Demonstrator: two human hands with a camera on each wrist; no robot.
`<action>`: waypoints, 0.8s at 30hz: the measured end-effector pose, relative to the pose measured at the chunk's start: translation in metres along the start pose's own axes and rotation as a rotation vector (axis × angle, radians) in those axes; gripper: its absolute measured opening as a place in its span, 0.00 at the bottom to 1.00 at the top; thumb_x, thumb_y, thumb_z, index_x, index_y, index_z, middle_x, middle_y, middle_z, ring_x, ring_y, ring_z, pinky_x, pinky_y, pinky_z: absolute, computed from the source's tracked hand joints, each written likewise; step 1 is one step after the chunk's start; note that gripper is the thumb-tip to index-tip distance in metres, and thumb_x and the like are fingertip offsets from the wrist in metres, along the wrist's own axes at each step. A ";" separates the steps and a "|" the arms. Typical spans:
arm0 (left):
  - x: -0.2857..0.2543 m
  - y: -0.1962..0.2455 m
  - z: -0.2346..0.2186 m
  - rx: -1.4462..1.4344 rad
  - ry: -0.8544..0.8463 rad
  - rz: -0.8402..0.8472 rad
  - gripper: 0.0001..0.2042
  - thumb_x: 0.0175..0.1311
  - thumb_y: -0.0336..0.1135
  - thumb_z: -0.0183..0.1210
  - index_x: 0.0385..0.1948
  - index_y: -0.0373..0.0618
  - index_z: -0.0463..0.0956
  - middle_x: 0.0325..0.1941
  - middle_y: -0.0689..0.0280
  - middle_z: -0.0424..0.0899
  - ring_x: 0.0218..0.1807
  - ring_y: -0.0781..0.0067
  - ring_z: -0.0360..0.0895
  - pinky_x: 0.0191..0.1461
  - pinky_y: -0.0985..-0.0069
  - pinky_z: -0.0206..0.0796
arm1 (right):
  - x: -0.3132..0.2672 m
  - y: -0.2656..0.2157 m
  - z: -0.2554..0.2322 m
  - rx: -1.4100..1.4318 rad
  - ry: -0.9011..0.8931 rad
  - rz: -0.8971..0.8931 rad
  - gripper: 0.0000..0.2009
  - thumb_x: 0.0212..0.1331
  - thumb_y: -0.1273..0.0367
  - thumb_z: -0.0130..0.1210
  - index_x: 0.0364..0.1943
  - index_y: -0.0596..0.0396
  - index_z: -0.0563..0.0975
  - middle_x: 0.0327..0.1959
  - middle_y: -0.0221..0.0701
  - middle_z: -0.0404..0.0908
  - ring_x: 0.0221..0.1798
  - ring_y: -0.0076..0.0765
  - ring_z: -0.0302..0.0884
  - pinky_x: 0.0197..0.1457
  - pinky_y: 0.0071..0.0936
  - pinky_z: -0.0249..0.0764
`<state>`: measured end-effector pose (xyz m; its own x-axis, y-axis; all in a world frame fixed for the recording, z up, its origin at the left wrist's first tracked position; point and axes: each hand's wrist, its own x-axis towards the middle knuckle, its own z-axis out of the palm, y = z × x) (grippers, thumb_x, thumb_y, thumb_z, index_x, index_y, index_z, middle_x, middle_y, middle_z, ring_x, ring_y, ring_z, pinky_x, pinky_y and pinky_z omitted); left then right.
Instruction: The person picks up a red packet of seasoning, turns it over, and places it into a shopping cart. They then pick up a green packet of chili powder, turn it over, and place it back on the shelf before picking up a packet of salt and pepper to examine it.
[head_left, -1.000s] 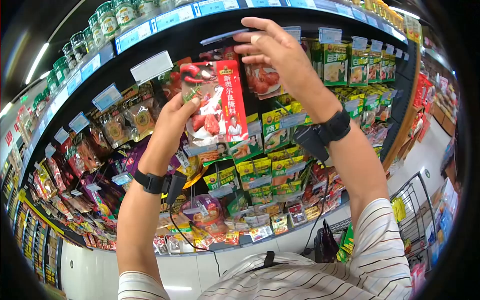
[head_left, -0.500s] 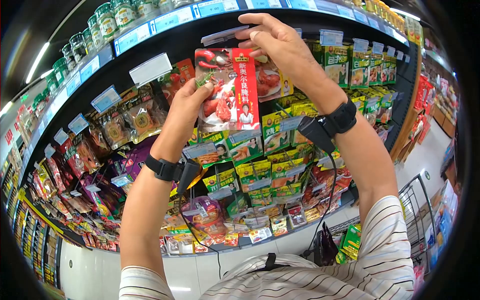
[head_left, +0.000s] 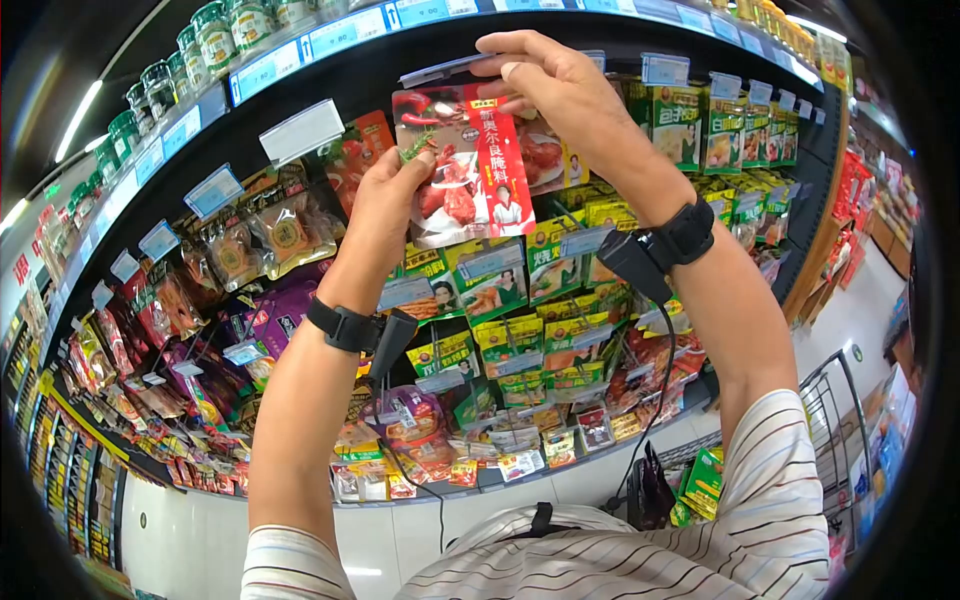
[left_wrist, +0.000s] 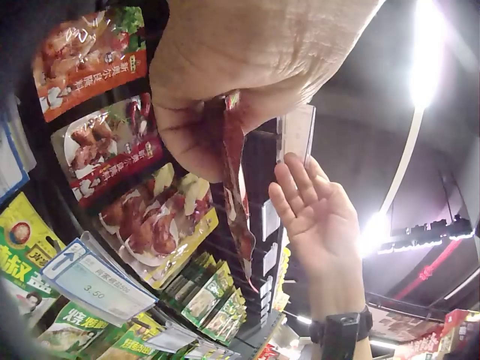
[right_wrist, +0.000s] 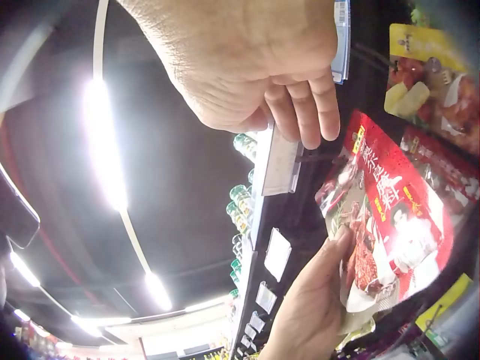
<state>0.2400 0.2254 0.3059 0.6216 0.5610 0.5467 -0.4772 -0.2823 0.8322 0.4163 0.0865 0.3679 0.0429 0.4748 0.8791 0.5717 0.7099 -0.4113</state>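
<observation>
A red seasoning packet [head_left: 463,165] is pinched at its left edge by the left hand [head_left: 392,200], thumb on the front, in the head view. In the left wrist view the same packet [left_wrist: 235,187] appears edge-on below the left hand [left_wrist: 247,52]. The right hand [head_left: 560,95] is raised at a price-tag holder [head_left: 440,70] above the packet, fingers fairly straight. In the right wrist view its fingertips touch or nearly touch the holder [right_wrist: 281,161]; which one is unclear. Similar packets hang behind, including a red one [left_wrist: 109,146] and a yellow-edged one [left_wrist: 161,225].
Green and yellow packets [head_left: 490,280] hang on hooks below, with price tags jutting out. Jars [head_left: 215,40] line the shelf above. Vacuum packs [head_left: 285,230] hang at left, and a wire cart [head_left: 835,400] stands at lower right.
The left hand has carried the packet right and slightly up, toward the packets beneath the raised tag holder. The right hand has shifted only slightly.
</observation>
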 end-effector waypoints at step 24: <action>0.151 -0.091 -0.091 0.878 0.233 -0.211 0.23 0.65 0.51 0.59 0.49 0.37 0.79 0.47 0.54 0.83 0.43 0.58 0.82 0.40 0.59 0.73 | -0.045 0.009 -0.021 0.117 -0.071 0.208 0.20 0.70 0.68 0.43 0.63 0.63 0.69 0.56 0.45 0.79 0.53 0.34 0.82 0.53 0.30 0.78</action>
<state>0.3211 0.4068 0.3041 0.4563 0.7829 0.4230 0.3309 -0.5906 0.7360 0.4372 0.0606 0.3300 0.0894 0.6494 0.7552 0.4580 0.6465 -0.6101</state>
